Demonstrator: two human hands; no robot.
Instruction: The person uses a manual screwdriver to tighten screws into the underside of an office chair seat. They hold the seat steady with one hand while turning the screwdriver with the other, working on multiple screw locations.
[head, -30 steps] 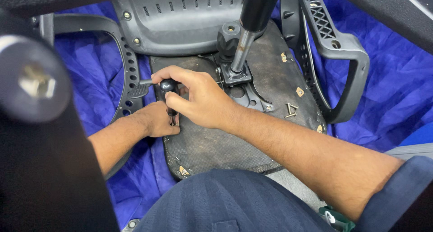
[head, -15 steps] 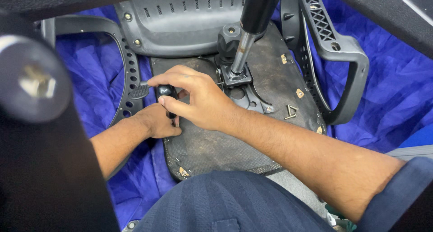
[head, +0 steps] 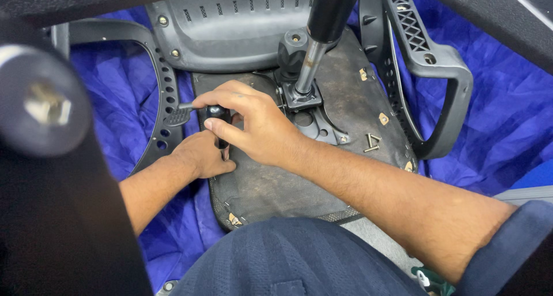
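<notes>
Under the right hand (head: 259, 129), closed tight on a black screwdriver handle (head: 218, 113), left hand (head: 201, 155) curled, pressing the seat bottom (head: 276, 186), holding nothing seen.

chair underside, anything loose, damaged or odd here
Two loose screws lie unfastened on the worn, scuffed seat underside, right of the gas cylinder. The right hand grips a black tool handle; the left hand steadies beneath it.
</notes>
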